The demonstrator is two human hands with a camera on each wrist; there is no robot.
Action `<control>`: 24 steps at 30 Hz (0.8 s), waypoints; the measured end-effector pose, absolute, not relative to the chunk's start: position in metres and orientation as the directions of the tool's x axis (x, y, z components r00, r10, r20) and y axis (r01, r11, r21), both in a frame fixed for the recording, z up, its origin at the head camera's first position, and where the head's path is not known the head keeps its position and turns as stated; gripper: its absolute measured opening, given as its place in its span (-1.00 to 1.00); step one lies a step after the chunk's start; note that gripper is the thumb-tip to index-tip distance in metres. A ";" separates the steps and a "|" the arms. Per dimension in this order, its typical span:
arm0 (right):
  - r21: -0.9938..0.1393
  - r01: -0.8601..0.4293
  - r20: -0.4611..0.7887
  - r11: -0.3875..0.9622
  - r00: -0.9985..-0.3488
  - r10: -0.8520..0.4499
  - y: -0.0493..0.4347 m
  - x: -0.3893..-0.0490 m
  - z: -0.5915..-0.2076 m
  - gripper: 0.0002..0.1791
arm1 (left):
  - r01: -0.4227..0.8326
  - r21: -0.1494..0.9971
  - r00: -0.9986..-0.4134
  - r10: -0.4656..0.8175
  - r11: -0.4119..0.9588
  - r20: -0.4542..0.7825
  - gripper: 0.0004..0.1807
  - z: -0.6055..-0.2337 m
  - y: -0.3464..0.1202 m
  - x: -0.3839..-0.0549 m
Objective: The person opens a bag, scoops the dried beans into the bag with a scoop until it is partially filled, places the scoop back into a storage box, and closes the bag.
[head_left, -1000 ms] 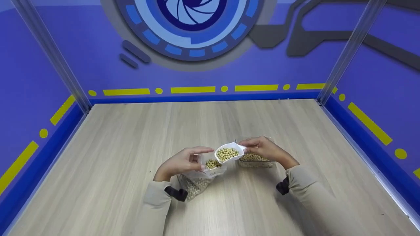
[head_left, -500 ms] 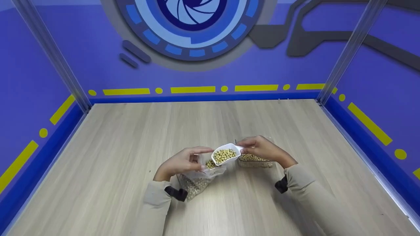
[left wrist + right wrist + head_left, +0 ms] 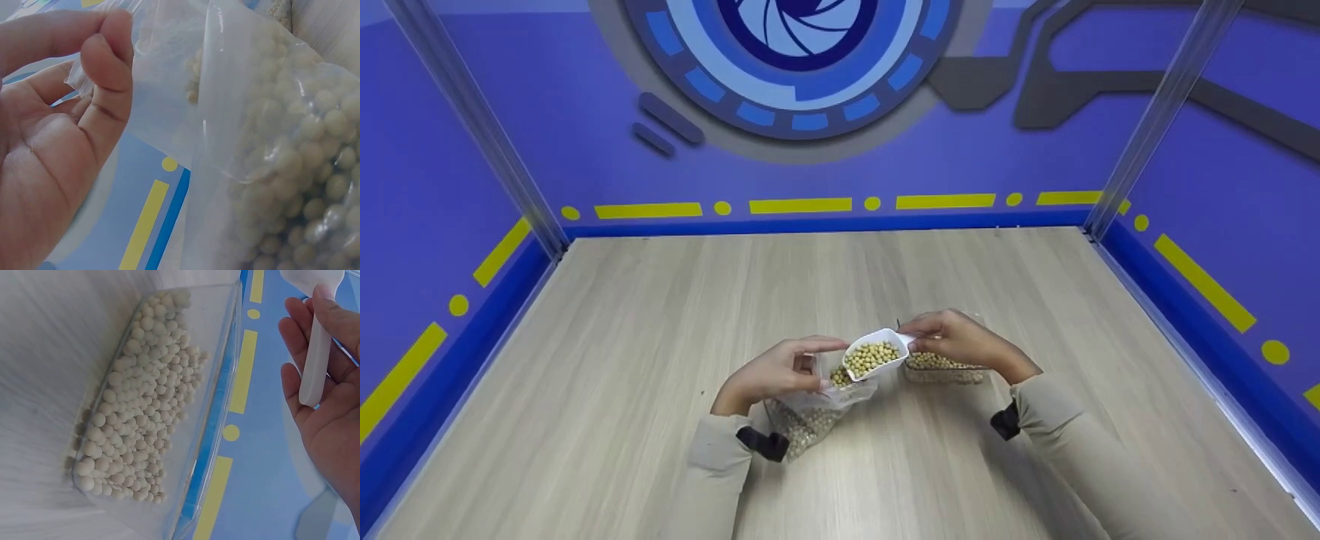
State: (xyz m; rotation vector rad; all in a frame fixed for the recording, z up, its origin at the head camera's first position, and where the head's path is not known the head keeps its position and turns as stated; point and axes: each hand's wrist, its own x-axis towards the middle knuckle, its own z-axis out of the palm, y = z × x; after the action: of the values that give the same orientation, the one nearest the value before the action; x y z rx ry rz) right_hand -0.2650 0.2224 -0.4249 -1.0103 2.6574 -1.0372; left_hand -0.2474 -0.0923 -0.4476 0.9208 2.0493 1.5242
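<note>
My left hand (image 3: 772, 373) holds the mouth of a clear plastic bag (image 3: 163, 121), with curled fingers at its edge in the left wrist view. Round pale beans (image 3: 304, 180) fill the bag's lower part. My right hand (image 3: 971, 345) grips a white scoop (image 3: 318, 363) by its handle, thumb along the top. In the head view, the scoop is loaded with yellowish beans (image 3: 872, 358), and its front lip overlaps the bag's opening. Beneath the right hand stands a clear rectangular box (image 3: 216, 391) partly filled with the same kind of beans.
A wood-grain table (image 3: 675, 315) lies under everything. Blue-purple panels (image 3: 810, 176) with yellow marks enclose its back and both sides. Black wrist mounts (image 3: 765, 444) sit on both sleeves.
The right hand has carried the scoop slightly left, so its lip now covers more of the bag's mouth. The left hand and the bag have stayed in place.
</note>
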 end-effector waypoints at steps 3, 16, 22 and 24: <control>-0.627 -0.554 0.128 0.548 -0.767 -0.628 0.222 -0.264 -0.423 -0.68 | 0.264 0.948 -0.689 0.723 0.180 0.054 -0.34 -0.447 -0.092 -0.247; -0.580 -0.588 0.124 0.564 -0.748 -0.652 0.221 -0.265 -0.417 -0.69 | 0.269 0.947 -0.683 0.728 0.175 0.059 -0.33 -0.447 -0.093 -0.246; -0.559 -0.615 0.135 0.556 -0.729 -0.671 0.219 -0.265 -0.412 -0.71 | 0.264 0.950 -0.683 0.728 0.169 0.061 -0.33 -0.447 -0.093 -0.247; -0.549 -0.630 0.141 0.549 -0.718 -0.682 0.218 -0.266 -0.411 -0.71 | 0.264 0.950 -0.683 0.728 0.168 0.061 -0.33 -0.447 -0.093 -0.247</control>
State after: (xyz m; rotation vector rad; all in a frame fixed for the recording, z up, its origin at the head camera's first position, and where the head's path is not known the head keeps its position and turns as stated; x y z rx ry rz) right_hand -0.2656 0.2183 -0.4110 -1.1401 2.6865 -0.8971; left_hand -0.2469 -0.0930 -0.4475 0.9379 2.0409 1.5273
